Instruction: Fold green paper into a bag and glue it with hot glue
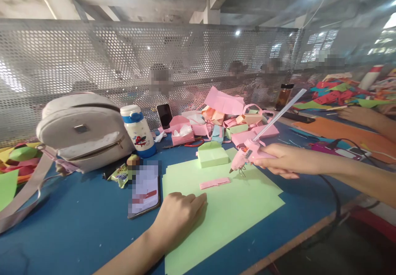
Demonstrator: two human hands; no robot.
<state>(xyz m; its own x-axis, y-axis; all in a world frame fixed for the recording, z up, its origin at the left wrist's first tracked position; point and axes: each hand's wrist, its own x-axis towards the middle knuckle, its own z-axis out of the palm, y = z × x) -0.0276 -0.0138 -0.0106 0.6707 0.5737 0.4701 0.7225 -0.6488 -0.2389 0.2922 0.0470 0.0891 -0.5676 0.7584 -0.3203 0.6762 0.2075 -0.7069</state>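
Hot glue gun (247, 154) is pointing down just right of the green paper box (213, 157)
Right hand (283, 158) is gripping its handle, best hold imo: probably light, stiff, hot-tipped. Left hand (179, 212) is resting on green paper sheets (236, 217), fingers loosely bent, pinching nothing visible.

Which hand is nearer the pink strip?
Left. The left hand rests on the green paper, fingertips just short of the pink strip; the right hand, holding the glue gun, is farther off to the right.
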